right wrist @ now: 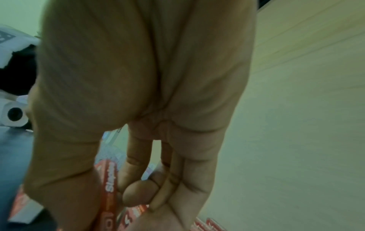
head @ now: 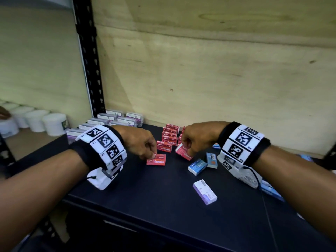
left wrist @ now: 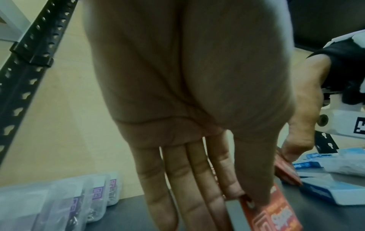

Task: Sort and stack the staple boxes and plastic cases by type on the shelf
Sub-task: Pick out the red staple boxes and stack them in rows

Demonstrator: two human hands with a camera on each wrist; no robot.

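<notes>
My left hand (head: 153,155) pinches the near edge of a red staple box (head: 156,160) that lies flat on the dark shelf (head: 145,197); the left wrist view shows thumb and forefinger on that box (left wrist: 276,217). My right hand (head: 187,151) grips a second red staple box (head: 184,152), tilted, just above the shelf; in the right wrist view this box (right wrist: 109,186) sits between thumb and fingers. Behind both hands stands a stack of red staple boxes (head: 170,137). Clear plastic cases (head: 116,118) with purple labels are lined up at the back left.
Two blue staple boxes (head: 197,166) (head: 212,160) lie right of centre, with more blue ones (head: 271,190) under my right forearm. A purple-and-white box (head: 205,191) lies nearer the front. A black shelf upright (head: 91,70) and plywood back wall (head: 218,79) bound the shelf. White tubs (head: 54,123) stand far left.
</notes>
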